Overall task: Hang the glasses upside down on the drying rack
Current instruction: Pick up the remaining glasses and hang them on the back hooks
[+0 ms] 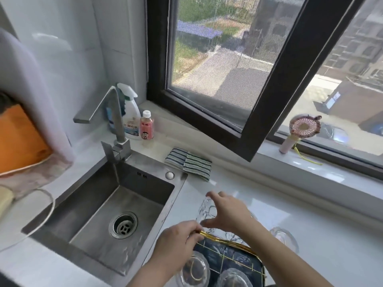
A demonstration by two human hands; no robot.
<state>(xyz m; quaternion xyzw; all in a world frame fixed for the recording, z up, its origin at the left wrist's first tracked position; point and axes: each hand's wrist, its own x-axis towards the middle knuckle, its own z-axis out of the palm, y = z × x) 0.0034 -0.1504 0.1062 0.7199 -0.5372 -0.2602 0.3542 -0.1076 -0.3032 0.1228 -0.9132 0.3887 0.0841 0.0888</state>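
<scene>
Two clear glasses (194, 270) already sit mouth-down on the gold wire drying rack (228, 242), nearest the wrists.
Left hand (178, 239) pinches the rack's far corner; just beyond, the right hand (226, 212), fingers spread, cups a clear patterned glass (205, 212) above the white tabletop (310, 204). Likely light, slick, breakable: grip its body.

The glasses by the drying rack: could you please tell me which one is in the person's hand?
The clear glass beside the sink, under the right hand; the others sit on the rack or countertop untouched.
</scene>
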